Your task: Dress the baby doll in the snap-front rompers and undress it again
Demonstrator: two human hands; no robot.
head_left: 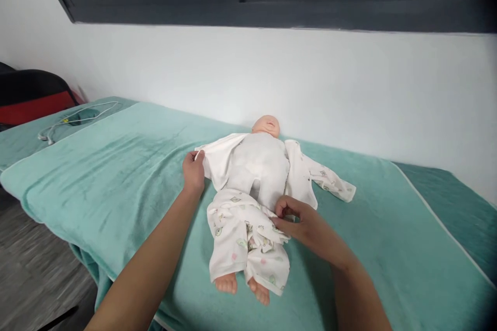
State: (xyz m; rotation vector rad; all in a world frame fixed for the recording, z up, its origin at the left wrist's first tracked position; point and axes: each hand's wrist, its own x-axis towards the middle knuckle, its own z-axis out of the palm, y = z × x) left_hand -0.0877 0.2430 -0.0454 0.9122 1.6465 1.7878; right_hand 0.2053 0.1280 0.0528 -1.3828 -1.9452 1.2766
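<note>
A baby doll (266, 125) lies on its back on the green bed cover, its head toward the wall and its bare feet toward me. Its white baby shirt (219, 158) is spread wide at the front, baring a pale cloth torso. My left hand (193, 171) is closed on the shirt at the left. Patterned baby trousers (229, 220) cover the doll's legs, bunched below the hips. My right hand (306, 225) is closed, its thumb and fingertips at the right side of the trousers' waistband. One printed sleeve stretches out to the right.
The green cover (116, 165) drapes over the bed's front edge. A white cable (83, 116) lies at the far left, near a black and red chair (33, 95). Behind the bed rises a white wall (174, 72) under a dark window frame (310, 8).
</note>
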